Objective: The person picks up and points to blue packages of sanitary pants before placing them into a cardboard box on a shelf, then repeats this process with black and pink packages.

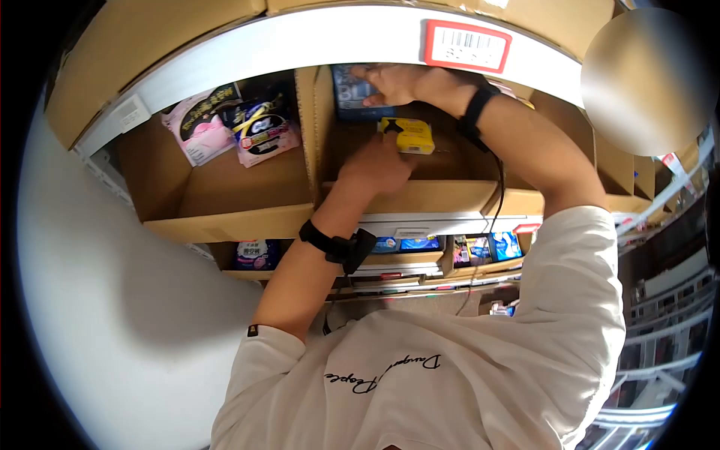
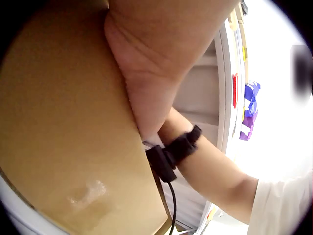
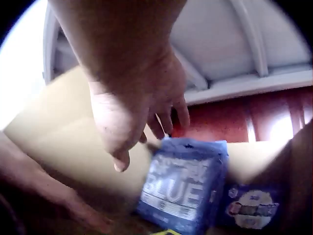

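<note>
The fingers of the right hand were spread loosely above the blue pack; the right wrist view showed nothing gripped. The left hand was at the near side of the yellow pack, one finger extended to it. Whether these fingers pinched the pack could not be told, as the left wrist view hid their tips.

Judged by position, handling was in progress and not finished: both hands were inside the cardboard box. The yellow pack lay low in the box; the blue pack was placed toward the rear, near the left wall, printed face exposed. A dark blue pack was just beside it. Final adjustment of the packs and withdrawal of both hands appeared to be left.

The box was below a white shelf edge carrying a red-framed label. To its left, a second box held two pink packs. Lower shelving held further packs. A white wall occupied the left side of the room; shelf rows occupied the right.
</note>
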### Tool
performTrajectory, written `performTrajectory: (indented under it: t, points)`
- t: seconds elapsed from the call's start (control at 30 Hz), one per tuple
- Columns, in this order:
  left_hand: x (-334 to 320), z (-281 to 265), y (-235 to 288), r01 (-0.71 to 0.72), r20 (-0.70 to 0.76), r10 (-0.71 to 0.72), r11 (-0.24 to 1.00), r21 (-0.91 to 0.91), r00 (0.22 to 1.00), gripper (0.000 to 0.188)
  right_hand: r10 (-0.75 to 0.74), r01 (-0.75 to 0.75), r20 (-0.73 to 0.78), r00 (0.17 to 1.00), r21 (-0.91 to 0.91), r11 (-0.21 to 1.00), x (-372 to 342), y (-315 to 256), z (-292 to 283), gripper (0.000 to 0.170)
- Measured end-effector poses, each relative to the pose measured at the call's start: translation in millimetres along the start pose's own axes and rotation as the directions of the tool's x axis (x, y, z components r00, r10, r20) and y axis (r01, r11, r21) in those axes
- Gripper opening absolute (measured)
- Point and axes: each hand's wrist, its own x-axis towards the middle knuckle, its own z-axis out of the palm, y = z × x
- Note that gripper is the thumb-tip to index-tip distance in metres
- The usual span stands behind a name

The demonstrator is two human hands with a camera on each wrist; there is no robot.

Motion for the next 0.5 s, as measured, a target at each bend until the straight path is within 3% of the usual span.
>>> performTrajectory:
  t: [0.03, 0.07, 0.1, 0.17, 0.2, 0.23, 0.3, 0.37, 0.4, 0.43, 0.47, 0.5]
  points:
    - [-1.3, 1.9, -1.2, -0.030, -0.095, 0.031, 0.999, 0.020, 0.995, 0.064, -0.033, 0.035, -0.033, 0.999, 0.048, 0.998, -19.2, -9.7, -9.1, 0.065]
    - [-3.3, 4.3, -2.2, -0.058, -0.187, 0.064, 0.998, 0.037, 0.980, 0.059, -0.033, 0.032, -0.073, 0.997, -0.016, 0.999, -44.4, -27.8, -24.8, 0.058]
    - [-7.9, 0.9, 0.5, -0.079, -0.164, 0.083, 0.996, 0.028, 0.983, 0.059, -0.108, 0.092, -0.167, 0.980, -0.101, 0.991, -62.3, -36.1, -29.7, 0.052]
    - [-15.2, -11.1, 7.5, -0.123, -0.087, 0.134, 0.986, 0.114, 0.987, 0.056, -0.083, 0.094, -0.142, 0.986, 0.070, 0.993, -100.0, -61.5, -47.8, 0.048]
    - [-9.9, 2.4, -0.5, -0.147, -0.270, 0.167, 0.985, 0.091, 0.948, 0.046, -0.098, 0.109, -0.104, 0.990, 0.105, 0.988, -121.4, -70.0, -60.4, 0.046]
    - [-7.3, 8.2, -11.5, -0.269, -0.301, 0.308, 0.949, 0.166, 0.902, 0.043, -0.110, 0.119, -0.072, 0.991, 0.142, 0.983, -144.0, -76.6, -69.5, 0.045]
    - [-13.9, 11.6, -3.8, -0.302, -0.508, 0.370, 0.929, 0.214, 0.778, 0.041, -0.079, 0.148, -0.269, 0.960, 0.247, 0.958, -192.6, -85.3, -71.5, 0.035]
    - [-20.4, 11.2, 3.6, -0.437, -0.610, 0.439, 0.884, 0.163, 0.660, 0.031, 0.104, 0.069, -0.295, 0.950, 0.520, 0.852, -239.9, -91.4, -80.0, 0.035]
    - [-20.4, 15.1, 6.4, -0.561, -0.646, 0.485, 0.821, 0.106, 0.589, 0.026, 0.192, 0.072, -0.393, 0.899, 0.566, 0.821, -261.4, -89.7, -66.6, 0.032]
    - [-19.9, 19.5, 10.7, -0.677, -0.675, 0.527, 0.734, 0.056, 0.516, 0.020, 0.323, 0.029, -0.371, 0.871, 0.695, 0.719, -284.1, -91.3, -62.2, 0.026]
    - [-22.2, 25.7, 20.0, -0.711, -0.640, 0.570, 0.701, 0.052, 0.515, 0.020, 0.477, -0.029, -0.311, 0.822, 0.814, 0.581, -310.0, -95.7, -50.9, 0.023]
    - [-26.9, 33.9, 31.7, -0.801, -0.642, 0.589, 0.595, -0.066, 0.491, 0.015, 0.614, -0.067, -0.228, 0.756, 0.905, 0.419, -334.1, -102.4, -35.8, 0.021]
